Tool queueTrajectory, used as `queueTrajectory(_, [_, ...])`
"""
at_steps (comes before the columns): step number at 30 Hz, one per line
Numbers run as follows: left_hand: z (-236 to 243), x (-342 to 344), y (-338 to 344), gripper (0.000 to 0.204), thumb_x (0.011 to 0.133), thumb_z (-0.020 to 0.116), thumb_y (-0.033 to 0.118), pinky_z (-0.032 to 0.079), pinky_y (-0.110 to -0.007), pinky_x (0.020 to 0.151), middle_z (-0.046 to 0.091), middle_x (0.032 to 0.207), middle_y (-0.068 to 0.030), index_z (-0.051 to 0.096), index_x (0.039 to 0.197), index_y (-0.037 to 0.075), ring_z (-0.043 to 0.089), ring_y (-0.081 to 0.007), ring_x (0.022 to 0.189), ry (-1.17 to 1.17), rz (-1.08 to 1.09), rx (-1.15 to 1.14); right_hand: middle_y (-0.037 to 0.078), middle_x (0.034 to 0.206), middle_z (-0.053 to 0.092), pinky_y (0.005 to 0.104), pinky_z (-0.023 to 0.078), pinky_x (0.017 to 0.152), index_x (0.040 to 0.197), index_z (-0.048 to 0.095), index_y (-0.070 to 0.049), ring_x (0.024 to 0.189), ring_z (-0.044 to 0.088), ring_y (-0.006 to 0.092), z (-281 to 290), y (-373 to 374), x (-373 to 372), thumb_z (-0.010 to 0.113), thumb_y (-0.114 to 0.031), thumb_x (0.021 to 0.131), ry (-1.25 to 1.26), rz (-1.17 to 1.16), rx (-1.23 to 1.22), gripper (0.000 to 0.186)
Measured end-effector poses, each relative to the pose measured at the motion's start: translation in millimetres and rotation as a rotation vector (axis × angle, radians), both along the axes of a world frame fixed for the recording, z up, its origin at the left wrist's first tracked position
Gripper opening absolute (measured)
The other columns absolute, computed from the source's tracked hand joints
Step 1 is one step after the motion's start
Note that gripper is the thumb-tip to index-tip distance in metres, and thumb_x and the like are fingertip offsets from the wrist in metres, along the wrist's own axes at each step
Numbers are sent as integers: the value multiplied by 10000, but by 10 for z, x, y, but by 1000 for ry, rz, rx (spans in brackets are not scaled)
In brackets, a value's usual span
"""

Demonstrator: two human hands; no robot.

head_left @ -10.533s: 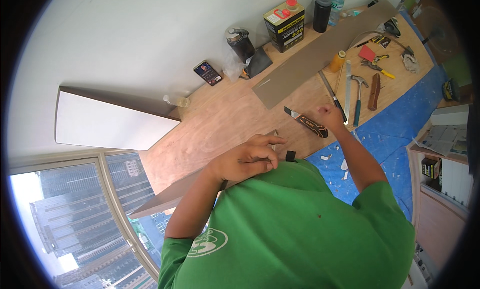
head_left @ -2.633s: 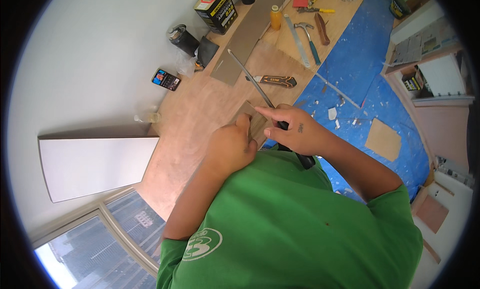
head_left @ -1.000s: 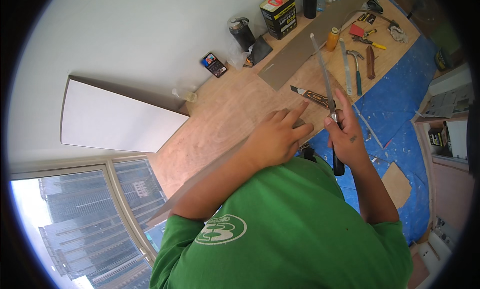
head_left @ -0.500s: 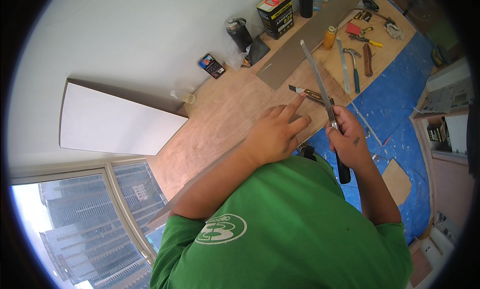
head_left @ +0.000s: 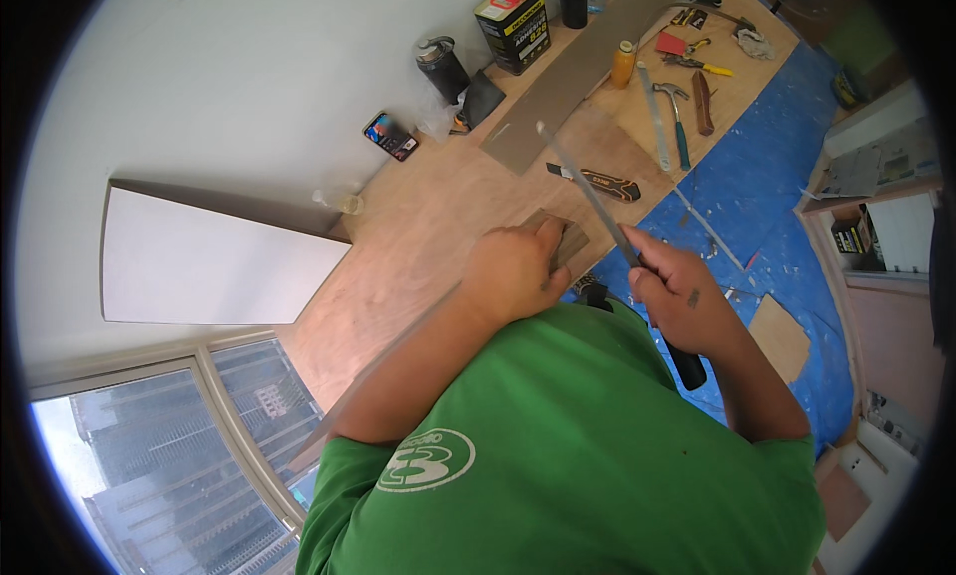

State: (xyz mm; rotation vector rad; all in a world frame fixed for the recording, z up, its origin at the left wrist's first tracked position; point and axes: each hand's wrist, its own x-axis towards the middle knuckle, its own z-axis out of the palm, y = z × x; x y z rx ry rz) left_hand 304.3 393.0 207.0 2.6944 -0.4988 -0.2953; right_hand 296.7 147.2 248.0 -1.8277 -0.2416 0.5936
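My right hand (head_left: 677, 291) is closed around the black handle of a long flat metal file (head_left: 588, 194), its blade slanting up and left over the table. On the tabletop, my left hand (head_left: 513, 268) has its thumb and fingers on a small grey-brown piece of board (head_left: 570, 242), partly hidden under the hand. A utility knife (head_left: 609, 184) in black and orange lies just beyond that piece, and the file's blade crosses in front of it.
A long grey-brown plank (head_left: 543, 127), a metal can (head_left: 513, 27), a black flask (head_left: 441, 69), a phone (head_left: 390, 137) and an orange bottle (head_left: 622, 65) stand or lie farther back. A hammer (head_left: 679, 127) lies at right. Blue sheeting (head_left: 742, 187) covers the floor; a white panel (head_left: 214, 261) leans left.
My left hand has drawn back from the utility knife, which stays on the table, and now rests on the small board piece. The file has moved left and nearer in my right hand.
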Motion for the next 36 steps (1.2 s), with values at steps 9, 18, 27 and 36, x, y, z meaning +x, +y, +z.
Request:
queueTrajectory(9, [19,-40,-54,389,795,722,278,565,-493,691,708,779,-174,627,1082,33,714,-381,759,-3,8,29,255,910,674,412,524,760,1459,484,72,799,689,352,111,-49,-130,514,-71,964,-219,175,-168,516])
queueTrajectory(18, [9,-102,-96,359,774,714,245,564,-493,679,712,777,-176,632,1051,32,710,-386,741,-6,15,30,258,818,639,492,502,681,1328,544,124,779,648,434,216,-66,-95,553,-107,954,-272,276,-276,440])
queueTrajectory(27, [-61,-113,-142,434,758,708,240,553,-502,662,686,734,-183,643,1131,27,689,-396,712,-41,-16,46,275,832,651,510,509,712,1121,596,86,819,655,460,47,157,198,541,-148,962,-174,314,-443,288])
queueTrajectory(36, [-83,-127,-142,423,783,705,255,553,-508,660,688,739,-185,619,1130,29,692,-394,717,-14,-22,41,243,801,645,480,502,692,1180,594,56,758,646,420,24,179,114,489,-113,967,-231,321,-428,292])
